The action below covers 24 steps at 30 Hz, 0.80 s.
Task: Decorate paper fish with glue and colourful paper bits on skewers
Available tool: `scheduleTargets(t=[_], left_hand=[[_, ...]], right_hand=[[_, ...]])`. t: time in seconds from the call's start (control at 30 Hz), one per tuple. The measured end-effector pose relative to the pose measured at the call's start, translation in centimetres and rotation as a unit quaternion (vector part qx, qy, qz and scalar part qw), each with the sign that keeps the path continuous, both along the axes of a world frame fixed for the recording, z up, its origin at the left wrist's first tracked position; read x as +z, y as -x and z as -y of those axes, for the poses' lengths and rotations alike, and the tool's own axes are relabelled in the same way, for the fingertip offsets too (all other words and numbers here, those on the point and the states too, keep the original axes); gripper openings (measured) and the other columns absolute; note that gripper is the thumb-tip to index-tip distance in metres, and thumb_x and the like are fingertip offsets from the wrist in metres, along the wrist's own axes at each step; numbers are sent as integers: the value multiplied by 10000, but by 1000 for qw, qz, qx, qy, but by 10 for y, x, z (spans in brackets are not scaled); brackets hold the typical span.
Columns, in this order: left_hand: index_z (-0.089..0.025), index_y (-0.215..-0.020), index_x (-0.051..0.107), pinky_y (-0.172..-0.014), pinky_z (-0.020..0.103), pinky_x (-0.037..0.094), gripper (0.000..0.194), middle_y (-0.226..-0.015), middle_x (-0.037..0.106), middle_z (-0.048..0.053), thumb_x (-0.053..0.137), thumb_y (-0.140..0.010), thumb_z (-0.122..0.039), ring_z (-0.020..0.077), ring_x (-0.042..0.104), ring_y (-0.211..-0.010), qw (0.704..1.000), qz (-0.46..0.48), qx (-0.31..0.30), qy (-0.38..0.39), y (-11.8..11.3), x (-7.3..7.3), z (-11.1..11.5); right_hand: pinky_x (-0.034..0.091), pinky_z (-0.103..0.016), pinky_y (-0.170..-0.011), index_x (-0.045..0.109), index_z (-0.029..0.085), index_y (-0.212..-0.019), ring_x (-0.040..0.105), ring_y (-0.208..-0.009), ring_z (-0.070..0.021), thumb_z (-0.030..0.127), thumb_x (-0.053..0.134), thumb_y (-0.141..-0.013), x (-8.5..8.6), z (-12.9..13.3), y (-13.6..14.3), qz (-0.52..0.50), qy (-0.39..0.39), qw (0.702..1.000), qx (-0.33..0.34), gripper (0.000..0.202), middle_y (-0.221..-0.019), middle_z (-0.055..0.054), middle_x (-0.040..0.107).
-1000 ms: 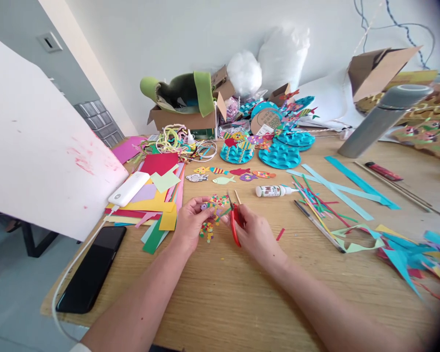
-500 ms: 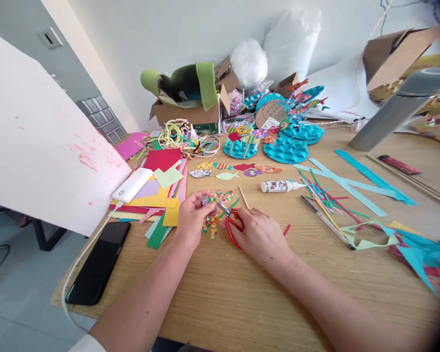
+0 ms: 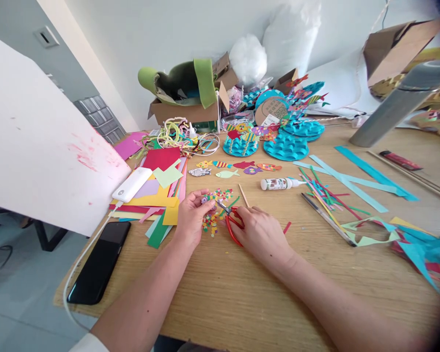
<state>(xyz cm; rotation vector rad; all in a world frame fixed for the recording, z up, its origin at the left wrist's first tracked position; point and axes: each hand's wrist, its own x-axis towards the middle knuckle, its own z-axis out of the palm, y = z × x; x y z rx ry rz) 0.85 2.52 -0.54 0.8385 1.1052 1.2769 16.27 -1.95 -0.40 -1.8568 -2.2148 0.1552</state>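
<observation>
Between the thumb and fingers of my left hand (image 3: 191, 215) is a small paper fish (image 3: 204, 199), purple and green, partly covered by the fingertips. My right hand (image 3: 261, 230) is closed round the red handles of a pair of scissors (image 3: 230, 221), whose blades point up-left to the fish. Whether the blades touch the paper is too small to tell. Under and behind the fingers lies a heap of tiny coloured paper bits (image 3: 211, 224). A thin wooden stick (image 3: 244, 195) lies just beyond my right hand. Several finished paper fish (image 3: 227, 174) lie in rows farther back.
A glue bottle (image 3: 280, 184) lies right of centre, near paper strips (image 3: 348, 183) and a pen (image 3: 328, 219). Coloured paper sheets (image 3: 163, 159), a power bank (image 3: 132, 185) and a phone (image 3: 99, 263) are at left. Blue scalloped discs (image 3: 286, 147) and a grey flask (image 3: 392, 110) stand behind.
Both hands stay nearly in place, with the fish and scissors still held. The view shifts very slightly.
</observation>
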Motion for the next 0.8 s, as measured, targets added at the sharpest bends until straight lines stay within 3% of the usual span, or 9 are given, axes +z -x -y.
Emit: scheduleTargets(t=[0.8], left_hand=[[-148,-902,626,-579,227,493,472,-666,640,-31,842,-485,-196,95,606,-554,999,37,7,25,-2,-4,0]], right_hand=[[291,-276,-574,623,188,-857,642,-764,-197,374,500,-940,0,0,2,11,34,999,-12,238,-788,-78,683]])
